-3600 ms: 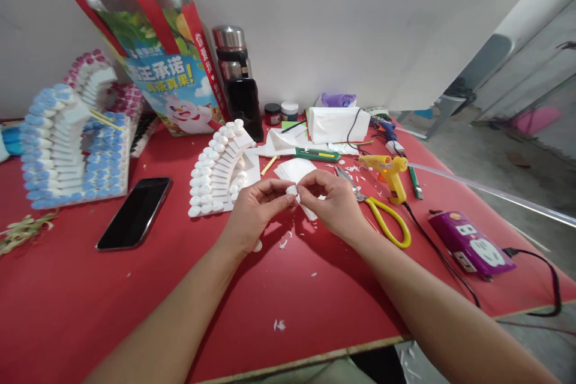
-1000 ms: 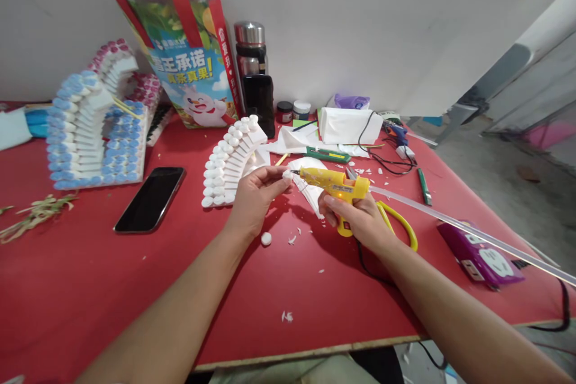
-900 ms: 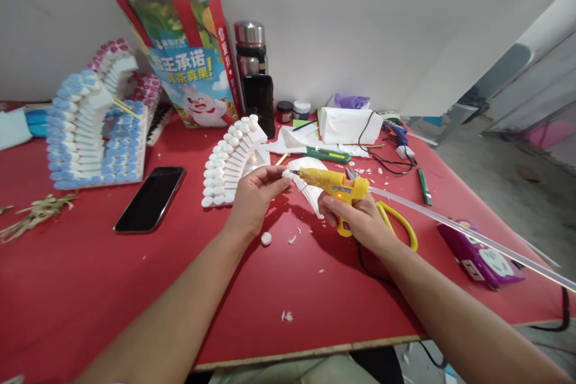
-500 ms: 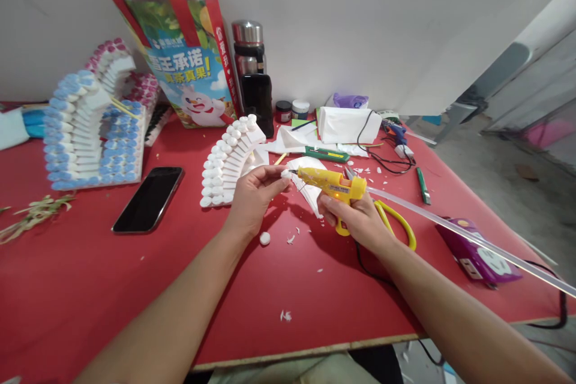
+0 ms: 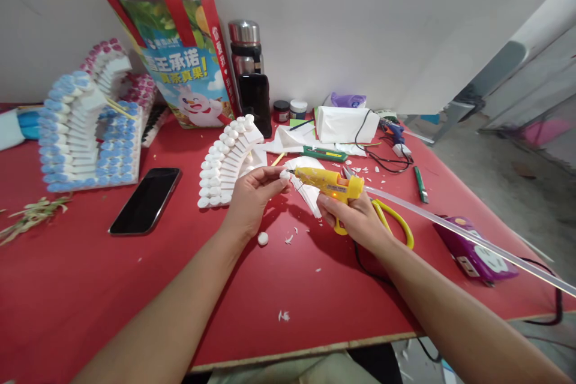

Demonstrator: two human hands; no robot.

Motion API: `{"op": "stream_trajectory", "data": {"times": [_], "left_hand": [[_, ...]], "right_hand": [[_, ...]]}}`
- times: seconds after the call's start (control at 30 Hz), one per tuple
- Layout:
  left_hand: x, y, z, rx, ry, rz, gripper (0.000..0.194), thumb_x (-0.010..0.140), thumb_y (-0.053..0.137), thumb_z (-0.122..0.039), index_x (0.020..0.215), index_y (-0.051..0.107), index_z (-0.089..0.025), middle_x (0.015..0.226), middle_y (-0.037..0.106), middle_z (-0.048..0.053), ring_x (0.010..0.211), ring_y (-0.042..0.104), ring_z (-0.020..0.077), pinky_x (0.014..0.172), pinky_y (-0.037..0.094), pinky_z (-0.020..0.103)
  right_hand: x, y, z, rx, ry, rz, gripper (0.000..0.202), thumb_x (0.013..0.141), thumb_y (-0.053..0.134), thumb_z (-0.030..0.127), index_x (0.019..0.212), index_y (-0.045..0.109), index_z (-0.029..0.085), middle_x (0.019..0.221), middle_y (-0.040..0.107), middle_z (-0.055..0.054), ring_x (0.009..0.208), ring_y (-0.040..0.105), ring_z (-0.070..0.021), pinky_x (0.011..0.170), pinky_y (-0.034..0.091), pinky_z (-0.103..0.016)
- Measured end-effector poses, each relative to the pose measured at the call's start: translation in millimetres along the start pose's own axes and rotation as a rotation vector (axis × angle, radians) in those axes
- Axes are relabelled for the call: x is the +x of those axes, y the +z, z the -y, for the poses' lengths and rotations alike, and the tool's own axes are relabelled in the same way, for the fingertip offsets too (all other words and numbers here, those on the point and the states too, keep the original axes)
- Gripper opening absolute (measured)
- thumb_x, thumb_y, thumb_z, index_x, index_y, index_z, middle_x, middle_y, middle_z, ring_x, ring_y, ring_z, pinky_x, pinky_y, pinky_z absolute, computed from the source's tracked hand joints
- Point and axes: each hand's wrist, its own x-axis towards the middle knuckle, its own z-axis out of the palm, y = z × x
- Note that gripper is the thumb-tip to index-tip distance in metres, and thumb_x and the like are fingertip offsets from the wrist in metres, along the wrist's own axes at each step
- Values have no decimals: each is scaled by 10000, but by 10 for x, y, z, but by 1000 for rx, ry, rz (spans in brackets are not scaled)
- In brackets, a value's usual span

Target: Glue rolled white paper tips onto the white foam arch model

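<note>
My right hand [image 5: 348, 210] is wrapped round the handle of a yellow hot glue gun [image 5: 326, 181], which has a long clear glue stick [image 5: 450, 231] running out of its back. The gun's nozzle points left and meets a small white piece [image 5: 284, 174] pinched between the thumb and fingers of my left hand [image 5: 256, 195]. A round white disc [image 5: 263, 239] lies on the red table below that hand. Just behind my left hand stands a curved white model [image 5: 225, 165] edged with rows of white rounded pieces.
Blue-and-white [image 5: 87, 138] and pink models stand at left, near a black phone [image 5: 144, 201]. A shopping bag [image 5: 184, 66] and steel flask [image 5: 245, 42] stand behind. Yellow-handled pliers [image 5: 400, 225], a green cutter [image 5: 326, 154] and a purple power strip [image 5: 474, 252] lie on the right. White scraps are scattered about.
The view has shifted slightly, moving everything a little to the left. Both hands keep nearly the same pose, with the nozzle still at the white piece.
</note>
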Motion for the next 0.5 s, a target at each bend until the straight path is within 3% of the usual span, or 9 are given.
{"op": "stream_trajectory", "data": {"times": [0.5], "left_hand": [[-3,15,-23,-55,-25,10,300,651,905,-232,908,770,-159,845,771,49,736,702,155,798,572,340]], "right_hand": [[-17,-4,12,-14,6,-18,397,950,581,383,610,510,191,519,500,31,491,467,-92,501,363,-240]]}}
